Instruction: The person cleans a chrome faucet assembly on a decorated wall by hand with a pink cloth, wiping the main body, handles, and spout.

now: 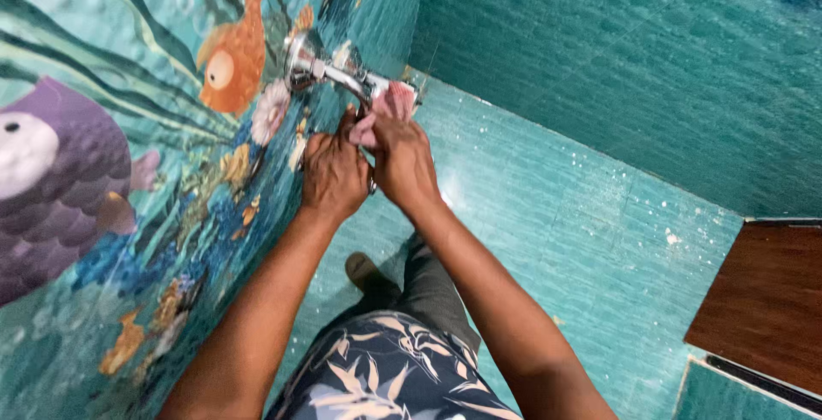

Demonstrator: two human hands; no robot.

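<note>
Fingers of both hands are curled tight around a pink cloth [383, 112], pressing it against a chrome tap [338, 73] that juts out from the wall. Seen from above, the person's left hand [334, 172] sits just beside the wall, its fingers [347, 125] bent onto the lower edge of the cloth, while the right hand [402, 159] lies touching it on the other side, its fingers folded over the cloth and closed on it. Most of the cloth is bunched up; a crumpled, ribbed pink fold shows above the knuckles, wrapped around the tap's outer end. The tap is shiny metal, with a round base plate fixed to the wall and a short arm reaching toward the hands. No bucket, basin or other container can be seen. Behind the tap, the wall tiles [103, 172] carry an underwater picture: an orange fish [235, 47] just left of the tap, a large purple fish [60, 180] farther left, and green weeds and small flowers between. Teal tiles cover the floor [556, 214], speckled with pale spots. Below the arms, the person's leaf-patterned shorts [385, 369] and one foot [364, 270] are visible. A brown wooden door [762, 300] stands at the right edge.
</note>
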